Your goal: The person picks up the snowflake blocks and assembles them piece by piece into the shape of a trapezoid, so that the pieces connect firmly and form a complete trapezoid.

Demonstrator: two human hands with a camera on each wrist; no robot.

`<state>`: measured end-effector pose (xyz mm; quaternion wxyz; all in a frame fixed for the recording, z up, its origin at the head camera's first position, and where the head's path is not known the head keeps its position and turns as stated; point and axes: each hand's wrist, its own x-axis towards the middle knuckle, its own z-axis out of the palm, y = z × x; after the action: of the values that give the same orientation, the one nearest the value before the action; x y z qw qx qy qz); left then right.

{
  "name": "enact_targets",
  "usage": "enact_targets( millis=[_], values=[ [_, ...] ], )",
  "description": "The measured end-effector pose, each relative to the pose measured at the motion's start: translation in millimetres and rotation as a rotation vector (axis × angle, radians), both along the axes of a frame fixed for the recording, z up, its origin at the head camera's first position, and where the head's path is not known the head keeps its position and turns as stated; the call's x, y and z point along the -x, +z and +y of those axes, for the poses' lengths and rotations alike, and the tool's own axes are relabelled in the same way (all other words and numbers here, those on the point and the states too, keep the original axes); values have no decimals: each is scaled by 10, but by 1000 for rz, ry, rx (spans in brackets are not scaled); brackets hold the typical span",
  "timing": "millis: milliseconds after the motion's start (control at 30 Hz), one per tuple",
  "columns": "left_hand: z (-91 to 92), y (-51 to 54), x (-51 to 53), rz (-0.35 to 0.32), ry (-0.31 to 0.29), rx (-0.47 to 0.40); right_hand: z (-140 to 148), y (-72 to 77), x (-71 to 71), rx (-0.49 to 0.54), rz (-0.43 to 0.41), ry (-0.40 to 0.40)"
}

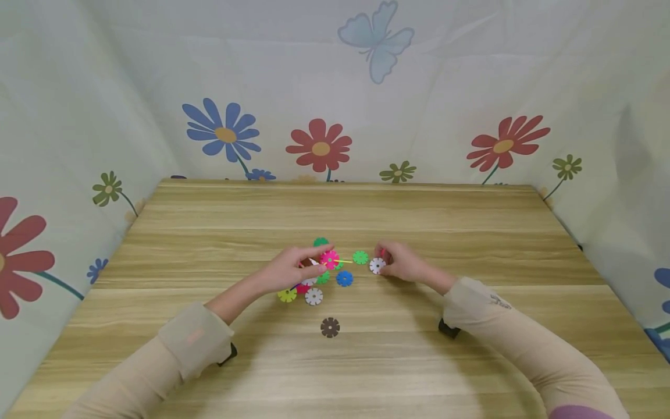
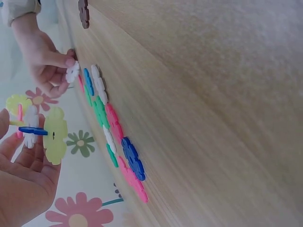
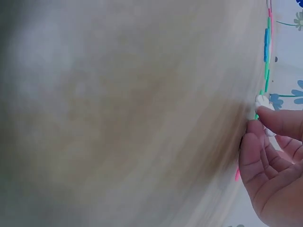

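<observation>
My left hand (image 1: 287, 269) holds a joined piece of several notched discs above the table; in the left wrist view a yellow disc (image 2: 56, 136), a blue disc (image 2: 31, 130) and a white one show by the fingers of the left hand (image 2: 31, 184). Between thumb and fingers, my right hand (image 1: 405, 263) pinches a white disc (image 1: 377, 266), also seen in the right wrist view beside the right hand (image 3: 274, 165). Something pink shows behind the right fingers. The two hands are apart, with a green disc (image 1: 360, 257) on the table between them.
Several loose discs lie around and below my left hand, among them a blue disc (image 1: 344, 279), a white disc (image 1: 314, 297) and a yellow-green disc (image 1: 287, 295). Nearer the front lies a brown disc (image 1: 330, 327). A flowered cloth (image 1: 429, 134) stands behind the wooden table (image 1: 235, 209).
</observation>
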<state>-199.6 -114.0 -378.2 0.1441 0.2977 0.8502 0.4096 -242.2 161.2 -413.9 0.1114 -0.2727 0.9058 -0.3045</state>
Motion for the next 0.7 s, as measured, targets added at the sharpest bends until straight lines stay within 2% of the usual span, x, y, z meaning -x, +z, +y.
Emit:
enact_targets(
  millis=[233,433,533,700],
  values=[
    [5,-4,-3,23,-7,1,17,28,-50,173,-30,-13],
    [21,-1,-10,31,-4,-25,-23,170,-153,294,-66,-59],
    [33,-6,-9,47,-4,-41,-55,246,-223,356,-100,-56],
    [51,-10,-22,102,-2,-46,-111,349,-346,399,-135,-23]
  ],
)
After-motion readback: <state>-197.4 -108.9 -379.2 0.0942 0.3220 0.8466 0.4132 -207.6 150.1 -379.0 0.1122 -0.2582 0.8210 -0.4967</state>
